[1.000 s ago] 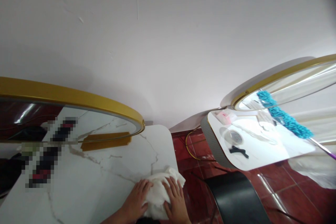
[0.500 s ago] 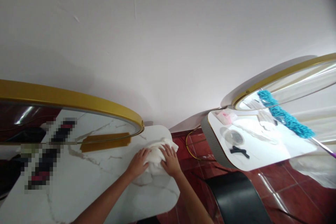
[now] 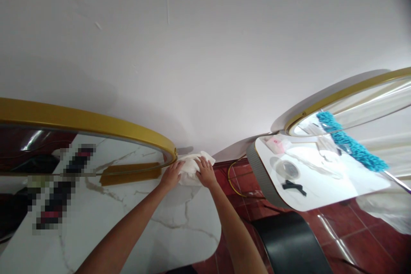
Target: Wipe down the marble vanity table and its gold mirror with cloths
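Left hand (image 3: 171, 175), right hand (image 3: 206, 173) spread flat atop crumpled white cloth (image 3: 189, 172); smooth, round-cornered tabletop (image 3: 180, 235), marble-veined.

The left arm (image 3: 123, 231) and right arm (image 3: 236, 227) stretch far — left hand (image 3: 171, 174) and right hand (image 3: 206, 173) close together, both palm-down.

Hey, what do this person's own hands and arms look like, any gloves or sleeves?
The left hand and right hand wear no gloves. The left forearm and right forearm are bare, with no sleeve, watch or bracelet showing. Rings or nail polish: too small to tell.
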A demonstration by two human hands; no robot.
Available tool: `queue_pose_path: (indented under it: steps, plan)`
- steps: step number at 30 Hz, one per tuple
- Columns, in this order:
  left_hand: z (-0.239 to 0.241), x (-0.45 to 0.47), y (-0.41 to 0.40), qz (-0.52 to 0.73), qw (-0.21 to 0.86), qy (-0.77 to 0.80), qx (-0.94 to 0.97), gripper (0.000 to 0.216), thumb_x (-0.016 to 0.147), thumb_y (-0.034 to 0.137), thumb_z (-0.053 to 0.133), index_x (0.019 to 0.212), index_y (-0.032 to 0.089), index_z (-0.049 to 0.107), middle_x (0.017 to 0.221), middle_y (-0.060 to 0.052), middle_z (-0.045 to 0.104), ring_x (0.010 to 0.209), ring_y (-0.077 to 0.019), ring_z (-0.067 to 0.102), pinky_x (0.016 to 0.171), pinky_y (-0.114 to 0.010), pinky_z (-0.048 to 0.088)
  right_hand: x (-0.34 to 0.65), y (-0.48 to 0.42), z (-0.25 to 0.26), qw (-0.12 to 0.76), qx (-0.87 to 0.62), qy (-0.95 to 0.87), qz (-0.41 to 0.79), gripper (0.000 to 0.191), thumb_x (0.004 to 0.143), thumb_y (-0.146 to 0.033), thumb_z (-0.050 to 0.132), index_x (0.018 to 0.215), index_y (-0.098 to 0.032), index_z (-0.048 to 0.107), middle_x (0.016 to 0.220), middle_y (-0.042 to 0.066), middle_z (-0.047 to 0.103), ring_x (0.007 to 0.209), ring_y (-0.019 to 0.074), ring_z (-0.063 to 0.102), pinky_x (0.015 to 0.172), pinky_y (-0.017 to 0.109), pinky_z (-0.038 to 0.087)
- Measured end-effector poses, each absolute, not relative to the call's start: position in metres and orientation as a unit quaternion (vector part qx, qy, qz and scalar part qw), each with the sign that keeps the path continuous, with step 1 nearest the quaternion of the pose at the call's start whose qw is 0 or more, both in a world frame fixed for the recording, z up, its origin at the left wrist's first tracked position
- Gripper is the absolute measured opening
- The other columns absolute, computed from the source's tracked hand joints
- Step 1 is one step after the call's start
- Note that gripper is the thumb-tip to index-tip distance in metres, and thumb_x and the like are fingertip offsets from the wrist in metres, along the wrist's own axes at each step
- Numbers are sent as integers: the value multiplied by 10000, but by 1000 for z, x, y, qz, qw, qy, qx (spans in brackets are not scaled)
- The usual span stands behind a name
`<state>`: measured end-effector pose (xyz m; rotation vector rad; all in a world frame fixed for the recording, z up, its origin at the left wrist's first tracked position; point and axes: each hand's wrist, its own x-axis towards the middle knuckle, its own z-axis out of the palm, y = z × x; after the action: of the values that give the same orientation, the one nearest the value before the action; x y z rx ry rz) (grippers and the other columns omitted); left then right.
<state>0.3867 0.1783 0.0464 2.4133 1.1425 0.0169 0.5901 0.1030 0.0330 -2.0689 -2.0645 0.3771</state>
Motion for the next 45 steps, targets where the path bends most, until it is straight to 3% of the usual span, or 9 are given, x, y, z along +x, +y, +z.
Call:
queue_pose_path:
  steps: [11, 19, 28, 35, 45]
  plan:
    - [34, 349, 61, -23, 279, 400, 873, 638, 804, 218, 464, 1412, 255, 273, 1369, -52, 406, 1248, -220, 338, 1064, -379, 252, 569, -16, 33, 110, -676, -706, 178, 708, 785, -220, 466, 1449, -290, 228, 1506, -28, 228, 1396, 210, 127, 1138, 453, 56]
    - [20, 313, -20, -71, 355, 349, 864, 721, 792, 245, 512, 1441, 321, 208, 1413, -32, 376, 1279, -247, 318, 1106, -409, 219, 551, -118, 15, 101, -666, -706, 220, 693, 835, -356, 481, 1459, -314, 182, 1510, -16, 213, 1394, 267, 139, 1129, 520, 85]
    - [23, 280, -23, -51, 367, 353, 859, 665, 825, 339, 511, 1429, 353, 232, 1421, -17, 378, 1279, -255, 342, 1102, -426, 258, 528, -107, 26, 74, -638, -722, 256, 733, 798, -297, 518, 1456, -318, 194, 1522, -34, 147, 1396, 281, 115, 1133, 518, 50]
    - [15, 216, -29, -37, 356, 383, 852, 691, 810, 325, 524, 1422, 407, 213, 1397, 14, 412, 1267, -247, 374, 1095, -411, 291, 478, -100, 29, 71, -602, -742, 285, 770, 812, -291, 511, 1465, -338, 106, 1526, -47, 50, 1399, 280, 96, 1135, 504, 52]
    - [8, 219, -7, -42, 340, 370, 863, 652, 848, 356, 485, 1435, 380, 202, 1439, 7, 368, 1291, -252, 346, 1104, -425, 268, 478, -83, 24, 73, -603, -754, 249, 710, 856, -331, 473, 1467, -328, 112, 1524, -57, 82, 1392, 264, 144, 1138, 470, 84]
